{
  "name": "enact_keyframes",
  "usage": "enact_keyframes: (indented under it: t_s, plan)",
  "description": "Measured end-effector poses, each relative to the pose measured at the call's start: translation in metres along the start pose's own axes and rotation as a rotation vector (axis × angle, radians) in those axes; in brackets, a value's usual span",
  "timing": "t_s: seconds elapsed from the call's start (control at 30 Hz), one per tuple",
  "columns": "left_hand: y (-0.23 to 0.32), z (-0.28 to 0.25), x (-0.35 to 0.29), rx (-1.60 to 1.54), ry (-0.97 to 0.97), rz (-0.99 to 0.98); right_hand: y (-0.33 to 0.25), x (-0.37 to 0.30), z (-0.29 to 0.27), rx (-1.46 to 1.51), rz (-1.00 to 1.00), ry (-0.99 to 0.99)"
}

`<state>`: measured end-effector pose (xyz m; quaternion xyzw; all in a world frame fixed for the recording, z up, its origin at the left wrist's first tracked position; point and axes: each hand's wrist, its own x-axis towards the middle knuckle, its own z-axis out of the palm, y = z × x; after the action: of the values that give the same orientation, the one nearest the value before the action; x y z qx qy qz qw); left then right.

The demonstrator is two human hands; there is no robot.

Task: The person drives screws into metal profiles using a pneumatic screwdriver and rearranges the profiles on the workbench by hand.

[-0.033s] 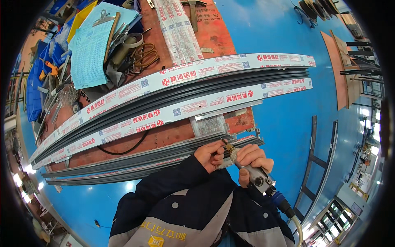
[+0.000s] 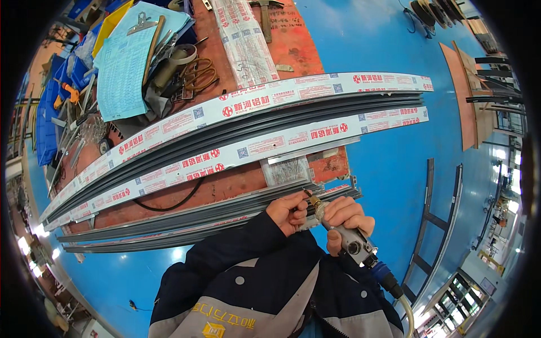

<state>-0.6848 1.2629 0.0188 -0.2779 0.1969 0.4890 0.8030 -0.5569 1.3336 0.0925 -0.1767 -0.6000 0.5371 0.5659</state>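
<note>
Holding the drill [image 2: 356, 246] in the right hand [image 2: 347, 218], grip clamped round its body. Drill sits at the right end of the near grey bars [image 2: 169, 222], slanted: nose up-left, hose [image 2: 409, 315] trailing lower right. Can't tell if it touches the bars. Left hand [image 2: 287, 212] is right by the nose, fingers curled; can't tell if its grip is clamped on anything. White-faced bars [image 2: 315, 135] lie across the red counter [image 2: 242, 181] beyond; hammer [image 2: 265, 25] at the far side.

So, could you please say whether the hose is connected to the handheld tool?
Connected: a blue fitting joins the pale hose to the silver tool in the right hand.
</note>
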Motion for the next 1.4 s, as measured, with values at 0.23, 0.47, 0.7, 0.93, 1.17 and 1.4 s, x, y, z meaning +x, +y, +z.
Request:
enact_keyframes:
  t_s: [0.23, 0.47, 0.7, 0.93, 1.17, 1.4]
  plan:
    - [0.001, 0.003, -0.002, 0.036, 0.053, 0.014, -0.002, 0.003, 0.003, -0.127, 0.044, -0.13]
    - [0.006, -0.016, -0.008, -0.036, 0.029, -0.058, 0.005, 0.013, 0.012, -0.167, 0.092, -0.124]
    - [0.004, -0.022, -0.012, -0.129, 0.055, -0.02, 0.013, 0.017, 0.012, -0.131, 0.128, -0.154]
    - [0.001, -0.022, -0.011, -0.143, 0.065, 0.014, 0.025, 0.017, 0.014, -0.072, 0.116, -0.121]
    - [0.0, -0.024, -0.009, -0.161, 0.085, 0.021, 0.033, 0.022, 0.009, -0.063, 0.112, -0.198]
    - [-0.002, -0.033, -0.005, -0.224, -0.012, 0.008, 0.035, 0.023, 0.009, -0.055, 0.102, -0.237]
